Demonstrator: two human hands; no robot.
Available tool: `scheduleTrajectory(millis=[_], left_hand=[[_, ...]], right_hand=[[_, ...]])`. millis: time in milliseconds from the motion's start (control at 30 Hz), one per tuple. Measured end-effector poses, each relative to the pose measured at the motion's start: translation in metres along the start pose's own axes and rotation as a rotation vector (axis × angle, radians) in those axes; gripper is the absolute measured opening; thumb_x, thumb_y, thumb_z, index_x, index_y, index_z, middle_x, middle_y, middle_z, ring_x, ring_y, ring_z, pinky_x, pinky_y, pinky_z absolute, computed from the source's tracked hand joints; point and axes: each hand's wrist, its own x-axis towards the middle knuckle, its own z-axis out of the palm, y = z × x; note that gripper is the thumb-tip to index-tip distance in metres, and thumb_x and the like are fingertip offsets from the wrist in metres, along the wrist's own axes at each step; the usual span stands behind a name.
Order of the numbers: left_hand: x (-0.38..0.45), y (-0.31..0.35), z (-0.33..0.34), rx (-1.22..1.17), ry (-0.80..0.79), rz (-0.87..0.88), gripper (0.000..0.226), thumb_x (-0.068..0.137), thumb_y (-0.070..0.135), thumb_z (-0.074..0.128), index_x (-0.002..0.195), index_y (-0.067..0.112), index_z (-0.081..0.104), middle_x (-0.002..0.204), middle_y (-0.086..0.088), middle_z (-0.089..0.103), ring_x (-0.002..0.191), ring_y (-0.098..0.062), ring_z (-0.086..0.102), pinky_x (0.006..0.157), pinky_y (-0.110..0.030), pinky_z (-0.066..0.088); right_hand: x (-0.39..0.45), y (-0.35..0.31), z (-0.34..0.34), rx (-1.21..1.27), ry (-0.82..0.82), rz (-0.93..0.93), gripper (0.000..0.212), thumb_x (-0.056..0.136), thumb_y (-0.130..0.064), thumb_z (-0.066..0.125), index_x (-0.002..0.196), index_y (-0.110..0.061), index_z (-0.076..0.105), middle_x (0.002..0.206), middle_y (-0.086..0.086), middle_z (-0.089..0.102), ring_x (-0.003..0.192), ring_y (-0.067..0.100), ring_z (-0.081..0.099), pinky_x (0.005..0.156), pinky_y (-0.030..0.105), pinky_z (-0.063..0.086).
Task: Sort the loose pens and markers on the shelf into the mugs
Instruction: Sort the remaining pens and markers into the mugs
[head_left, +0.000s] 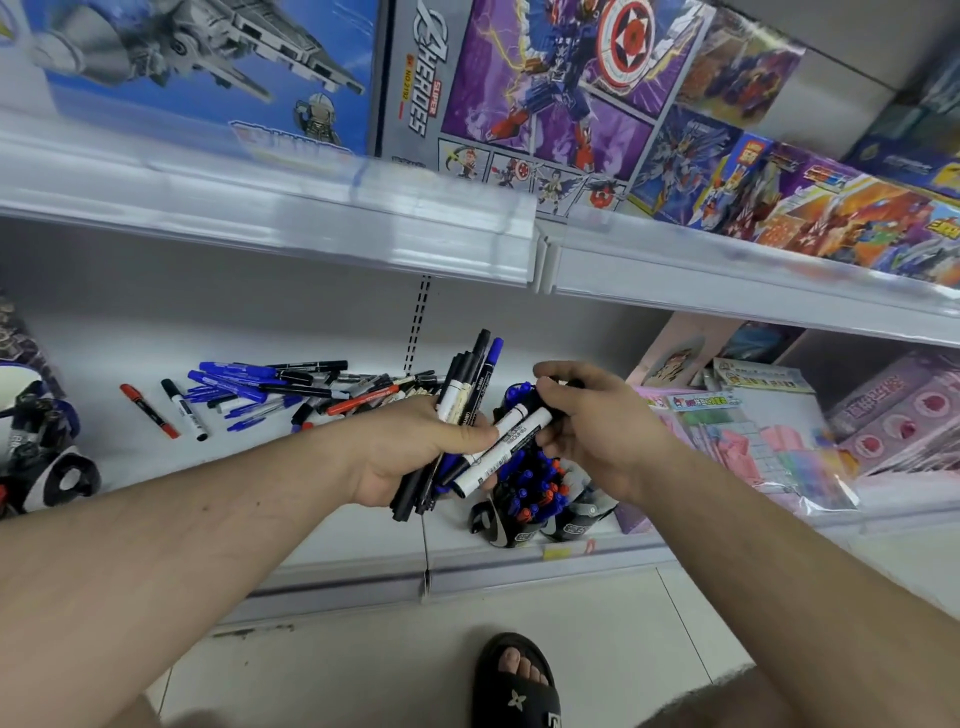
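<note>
left hand (415, 457) fist-wrapped round a bundle of markers (462, 395), staging them just left of the mug (524, 499); right hand (597, 431) fingers curled pinching two white markers (511, 441) above that mug, likely picking type; loose pile (270, 387) further left

Bright, even overhead light; glare on the upper shelf edge (270, 208); blurred, wide-angle-curved margins.
</note>
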Motion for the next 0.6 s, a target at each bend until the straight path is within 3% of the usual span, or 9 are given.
scheduleTrajectory(millis=[67, 100, 167, 267, 367, 600], left_hand=[[0.002, -0.002, 0.002, 0.048, 0.035, 0.02, 0.012, 0.082, 0.015, 0.076, 0.089, 0.013, 0.065, 0.088, -0.009, 0.071, 0.086, -0.026, 0.066, 0.077, -0.03, 0.051], [0.001, -0.002, 0.005, 0.07, 0.049, 0.017, 0.014, 0.08, 0.019, 0.079, 0.085, 0.013, 0.066, 0.085, -0.005, 0.072, 0.086, -0.024, 0.066, 0.08, -0.031, 0.048], [0.002, -0.002, 0.009, 0.065, 0.052, 0.008, 0.025, 0.074, 0.03, 0.082, 0.084, 0.013, 0.067, 0.082, -0.005, 0.074, 0.08, -0.022, 0.067, 0.068, -0.028, 0.048], [0.003, 0.0, 0.01, -0.009, 0.105, -0.004, 0.01, 0.088, 0.021, 0.07, 0.084, 0.015, 0.063, 0.08, -0.004, 0.075, 0.067, -0.016, 0.07, 0.052, -0.024, 0.048], [0.004, -0.001, 0.008, -0.035, 0.169, -0.032, 0.007, 0.094, 0.02, 0.065, 0.09, 0.014, 0.062, 0.079, -0.002, 0.075, 0.06, -0.011, 0.067, 0.055, -0.024, 0.051], [0.011, -0.009, 0.014, -0.019, 0.191, -0.073, 0.006, 0.095, 0.02, 0.064, 0.094, 0.014, 0.063, 0.082, -0.003, 0.075, 0.063, -0.013, 0.064, 0.056, -0.025, 0.052]], right_hand=[[-0.002, 0.001, -0.002, -0.033, -0.041, -0.002, 0.008, 0.099, -0.009, 0.056, 0.106, -0.008, 0.059, 0.058, 0.005, 0.061, 0.047, 0.018, 0.051, 0.043, 0.027, 0.043], [-0.002, 0.0, -0.004, -0.058, -0.046, -0.012, 0.005, 0.099, -0.009, 0.055, 0.102, -0.008, 0.059, 0.058, 0.005, 0.061, 0.046, 0.018, 0.051, 0.043, 0.027, 0.042], [0.001, -0.006, -0.013, -0.077, -0.003, -0.054, 0.004, 0.099, -0.008, 0.054, 0.097, -0.007, 0.058, 0.064, 0.008, 0.062, 0.046, 0.019, 0.05, 0.044, 0.028, 0.039], [0.008, -0.017, -0.041, -0.034, 0.18, -0.137, 0.005, 0.099, -0.007, 0.053, 0.094, -0.008, 0.055, 0.078, 0.014, 0.06, 0.048, 0.021, 0.051, 0.044, 0.029, 0.042], [0.012, -0.016, -0.068, -0.034, 0.283, -0.175, 0.009, 0.1, -0.007, 0.052, 0.092, -0.01, 0.051, 0.082, 0.017, 0.058, 0.049, 0.021, 0.052, 0.045, 0.028, 0.046], [0.01, -0.007, -0.086, 0.017, 0.192, -0.133, 0.011, 0.1, -0.004, 0.05, 0.094, -0.011, 0.056, 0.082, 0.012, 0.055, 0.052, 0.021, 0.052, 0.047, 0.029, 0.046]])
